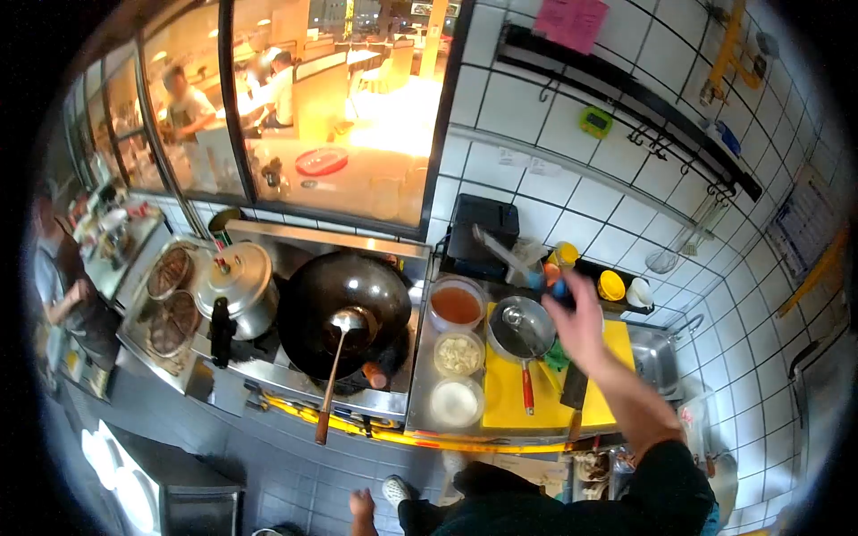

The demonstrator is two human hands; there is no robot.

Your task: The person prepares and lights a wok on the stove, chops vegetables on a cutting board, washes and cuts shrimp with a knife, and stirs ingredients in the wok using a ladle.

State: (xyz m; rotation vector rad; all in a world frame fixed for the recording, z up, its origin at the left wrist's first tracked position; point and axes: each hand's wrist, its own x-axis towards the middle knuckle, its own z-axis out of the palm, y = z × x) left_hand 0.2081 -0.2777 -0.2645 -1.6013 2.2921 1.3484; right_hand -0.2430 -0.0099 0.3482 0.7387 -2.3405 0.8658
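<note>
My right hand reaches over the far edge of the yellow cutting board, smeared by motion. Its fingers close round the blue end of a long pale blade-like utensil, which slants up to the left; its kind is blurred. Beneath and left of this hand, a small saucepan with a red handle stands on the board. A cleaver lies right of the pan, beside some green leaves. Low beside my body hangs my left hand, fingers slightly apart, with nothing visible in it.
A wok with a ladle across it sits on the stove, right of a pressure cooker. Tubs of red liquid, pale pieces and white stuff line the board's left. Another person stands far left.
</note>
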